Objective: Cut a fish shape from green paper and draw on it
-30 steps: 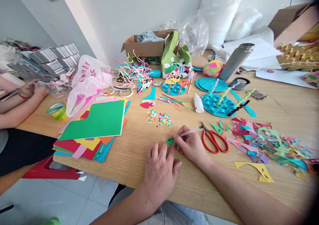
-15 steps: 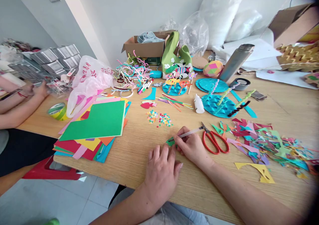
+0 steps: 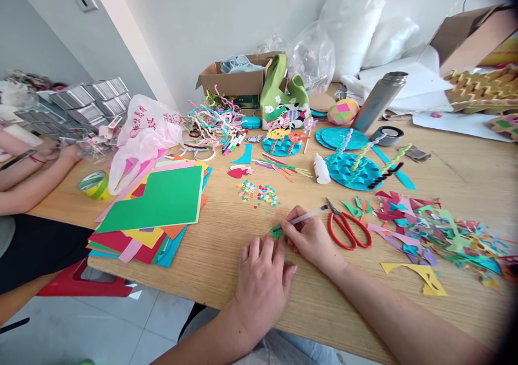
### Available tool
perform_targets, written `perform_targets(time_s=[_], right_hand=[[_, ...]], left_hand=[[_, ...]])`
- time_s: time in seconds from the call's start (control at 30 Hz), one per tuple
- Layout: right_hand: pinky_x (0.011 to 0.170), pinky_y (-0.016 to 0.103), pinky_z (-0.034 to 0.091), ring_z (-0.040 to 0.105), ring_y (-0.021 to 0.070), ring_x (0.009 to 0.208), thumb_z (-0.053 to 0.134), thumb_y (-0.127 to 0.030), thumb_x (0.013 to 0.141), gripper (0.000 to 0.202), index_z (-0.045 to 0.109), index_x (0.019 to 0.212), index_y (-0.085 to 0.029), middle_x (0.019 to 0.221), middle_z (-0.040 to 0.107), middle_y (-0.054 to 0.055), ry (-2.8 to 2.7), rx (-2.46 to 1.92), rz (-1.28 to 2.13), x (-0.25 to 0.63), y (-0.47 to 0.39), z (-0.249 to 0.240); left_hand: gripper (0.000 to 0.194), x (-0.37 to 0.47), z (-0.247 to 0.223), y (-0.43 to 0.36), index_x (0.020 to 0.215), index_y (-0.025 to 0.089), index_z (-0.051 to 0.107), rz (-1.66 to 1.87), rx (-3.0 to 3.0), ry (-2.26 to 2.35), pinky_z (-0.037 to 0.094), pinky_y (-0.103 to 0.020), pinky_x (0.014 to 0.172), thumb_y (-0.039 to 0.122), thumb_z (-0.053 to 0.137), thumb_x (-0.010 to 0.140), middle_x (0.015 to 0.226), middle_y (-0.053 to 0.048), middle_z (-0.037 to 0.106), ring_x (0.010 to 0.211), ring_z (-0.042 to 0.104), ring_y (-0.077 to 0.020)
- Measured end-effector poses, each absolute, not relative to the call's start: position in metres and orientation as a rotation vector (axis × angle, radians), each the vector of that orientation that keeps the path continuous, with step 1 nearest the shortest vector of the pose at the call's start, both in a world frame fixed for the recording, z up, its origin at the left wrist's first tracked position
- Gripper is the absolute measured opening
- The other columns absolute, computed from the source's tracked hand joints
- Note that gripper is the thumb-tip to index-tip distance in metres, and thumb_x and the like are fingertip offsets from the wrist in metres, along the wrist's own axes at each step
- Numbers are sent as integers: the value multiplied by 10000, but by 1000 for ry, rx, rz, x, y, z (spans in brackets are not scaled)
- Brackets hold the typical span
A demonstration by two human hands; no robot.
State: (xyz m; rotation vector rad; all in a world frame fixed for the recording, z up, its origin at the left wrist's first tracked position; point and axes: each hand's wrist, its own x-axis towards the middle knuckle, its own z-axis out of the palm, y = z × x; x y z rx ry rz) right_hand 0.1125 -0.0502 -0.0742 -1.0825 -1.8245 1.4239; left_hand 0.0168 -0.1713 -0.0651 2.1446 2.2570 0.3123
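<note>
A slim pen with a pale, see-through barrel and a dark end is pinched in my right hand. Its tip meets a small green paper piece on the table. My left hand lies palm down, fingers stretched out, with the fingertips at the near edge of that paper. Part of the paper is hidden by my fingers. Just right of my right hand lie red-handled scissors, their blades pointing away from me.
Colored paper sheets are stacked at left; paper scraps spread at right. Ahead are confetti dots, paper strips, a white glue bottle, blue textured discs and a steel flask. Another person's hands are at far left.
The camera view has shifted slightly. My two hands, the pen and the green paper keep almost the same places.
</note>
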Motion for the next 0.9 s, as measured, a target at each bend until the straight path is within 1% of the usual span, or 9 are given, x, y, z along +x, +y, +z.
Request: perform_targets(time_s=[0.23, 0.43, 0.9], right_hand=[[363, 187, 344, 457, 80, 346, 541, -219, 807, 127, 459, 711, -208, 452, 526, -61, -1832, -1079, 1420, 113, -50, -74], [370, 183, 343, 450, 74, 350, 537, -216, 808, 138, 452, 700, -207, 453, 522, -62, -1852, -1084, 1407, 113, -50, -73], [367, 180, 341, 460, 74, 352, 531, -202, 806, 123, 455, 708, -203, 458, 530, -56, -1852, -1084, 1410, 112, -50, -72]], left_hand=[[444, 16, -65, -171, 1312, 209, 482, 298, 2154, 2264, 433, -480, 838, 411, 408, 924, 1231, -97, 519, 1077, 456, -286], [453, 16, -65, -171, 1332, 213, 464, 295, 2133, 2254, 420, -482, 856, 416, 364, 939, 1262, -87, 512, 1091, 450, -286], [440, 17, -66, -171, 1314, 213, 479, 300, 2139, 2262, 419, -478, 859, 415, 370, 938, 1249, -85, 520, 1091, 454, -282]])
